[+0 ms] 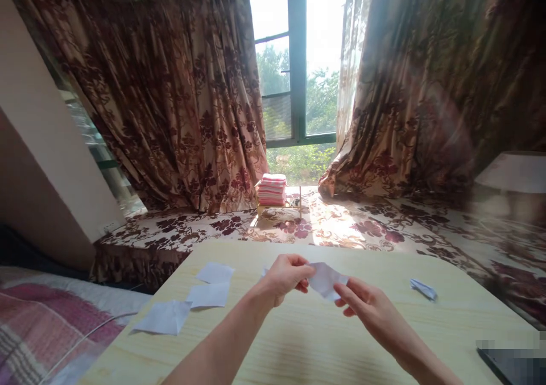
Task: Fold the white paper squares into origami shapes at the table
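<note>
Between my two hands a small sheet of white paper (326,280) is held up above the wooden table (298,339). My left hand (288,277) pinches its left edge between thumb and fingers. On the lower right edge, the thumb and fingers of my right hand (358,298) close on the same sheet. Behind my left hand a bit of another white paper (264,272) peeks out, mostly hidden. Three paper pieces lie at the table's left: a back one (215,272), a middle one (209,295) and a creased front one (164,318). A narrow folded paper (424,289) rests at the right.
A dark flat object (512,368), partly blurred out, is at the table's lower right. Beyond the table, a stack of pink-and-white striped cloths (273,190) sits on a small stand on the floral-covered window ledge (239,226). A bed (51,322) is at left, a lamp (514,172) at right.
</note>
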Tool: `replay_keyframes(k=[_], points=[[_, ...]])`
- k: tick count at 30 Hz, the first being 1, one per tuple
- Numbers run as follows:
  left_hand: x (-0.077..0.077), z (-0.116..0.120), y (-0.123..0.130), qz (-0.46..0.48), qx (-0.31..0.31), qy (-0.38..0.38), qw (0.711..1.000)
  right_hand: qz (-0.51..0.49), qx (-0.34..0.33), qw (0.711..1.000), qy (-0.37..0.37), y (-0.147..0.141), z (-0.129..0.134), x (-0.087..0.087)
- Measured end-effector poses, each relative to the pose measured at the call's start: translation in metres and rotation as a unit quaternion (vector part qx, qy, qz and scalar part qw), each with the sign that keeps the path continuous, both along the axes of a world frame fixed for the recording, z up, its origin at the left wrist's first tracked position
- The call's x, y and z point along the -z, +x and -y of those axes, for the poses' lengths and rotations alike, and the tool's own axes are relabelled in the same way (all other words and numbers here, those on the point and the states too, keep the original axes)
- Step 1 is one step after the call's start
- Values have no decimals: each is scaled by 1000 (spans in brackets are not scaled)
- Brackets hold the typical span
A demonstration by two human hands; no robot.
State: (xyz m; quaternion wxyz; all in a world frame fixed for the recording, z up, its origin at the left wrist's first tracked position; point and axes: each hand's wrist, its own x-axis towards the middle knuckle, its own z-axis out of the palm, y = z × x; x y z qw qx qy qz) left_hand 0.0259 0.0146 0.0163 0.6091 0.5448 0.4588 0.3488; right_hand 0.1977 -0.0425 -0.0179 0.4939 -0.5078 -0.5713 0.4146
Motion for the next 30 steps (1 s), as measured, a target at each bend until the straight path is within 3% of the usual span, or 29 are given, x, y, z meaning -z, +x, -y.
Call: replay_keyframes(k=[5, 9, 16, 20, 23, 27, 30], points=[[6, 18, -10, -2, 32, -51, 998, -4, -27, 1000, -8, -1, 0, 4], [7, 31, -26, -28, 53, -40, 997, -4, -63, 998, -25, -12, 5, 5], [13, 42, -38, -40, 103, -69, 991, -25, -29, 998, -50, -27, 8, 0], [20, 46, -35, -17, 70, -9, 997, -33, -14, 998, -55, -28, 10, -4], [23, 48, -33, 1, 37, -9, 999, -12, -39, 996, -74, -26, 12, -2], [23, 51, -33, -15, 61, -10, 998, -12, -73, 995, -73, -26, 14, 5], [22, 54, -32, -12, 56, -19, 998, 5, -43, 997, -65, -26, 15, 4]])
